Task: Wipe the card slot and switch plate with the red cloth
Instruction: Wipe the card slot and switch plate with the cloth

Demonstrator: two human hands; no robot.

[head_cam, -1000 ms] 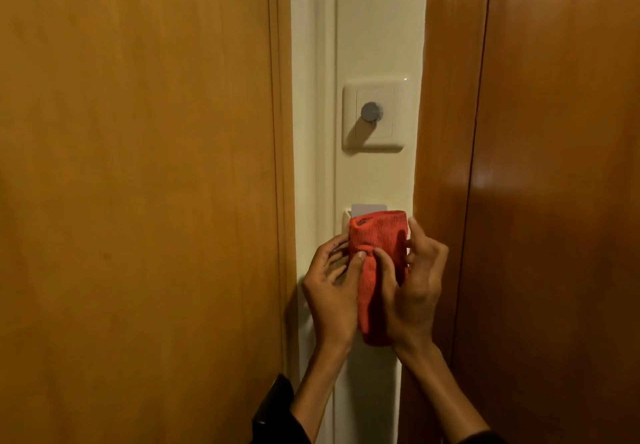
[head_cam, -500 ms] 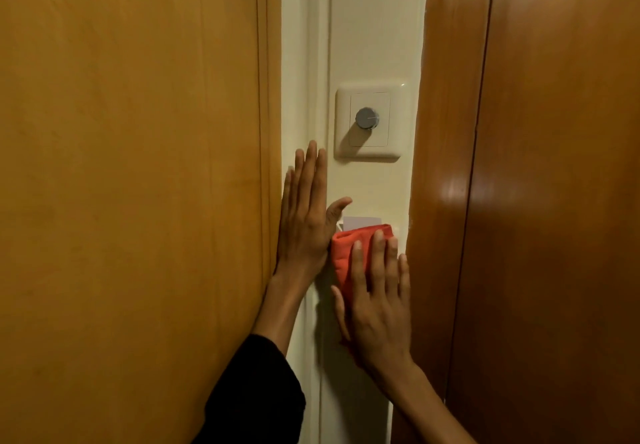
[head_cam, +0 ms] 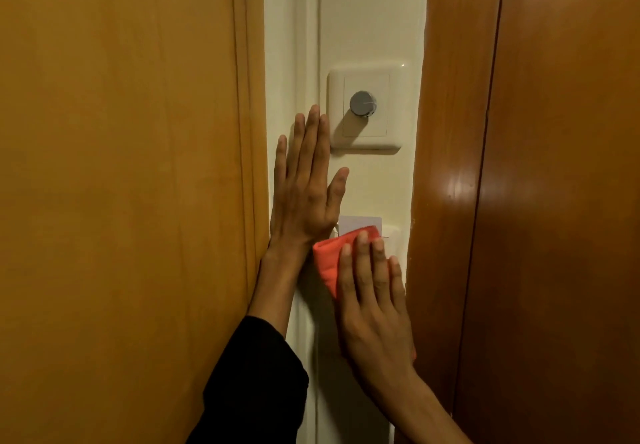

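Note:
The red cloth [head_cam: 329, 258] lies flat against the cream wall over the card slot [head_cam: 393, 236], pressed there by my right hand [head_cam: 372, 308] with fingers stretched out on top. A white card [head_cam: 360, 222] sticks up from the slot just above the cloth. The slot is mostly hidden. Higher up is the cream switch plate [head_cam: 367, 111] with a grey round knob [head_cam: 362, 103]. My left hand [head_cam: 306, 194] rests flat and open on the wall, left of the plate and above the cloth, holding nothing.
The narrow cream wall strip [head_cam: 370, 11] runs between a light wooden panel [head_cam: 121, 184] on the left and a darker glossy wooden door [head_cam: 536, 201] on the right. A white moulding [head_cam: 304, 28] runs vertically beside the left panel.
My left hand let go of the cloth and moved up to lie flat on the wall. My right hand went from gripping the cloth's side to pressing flat on it.

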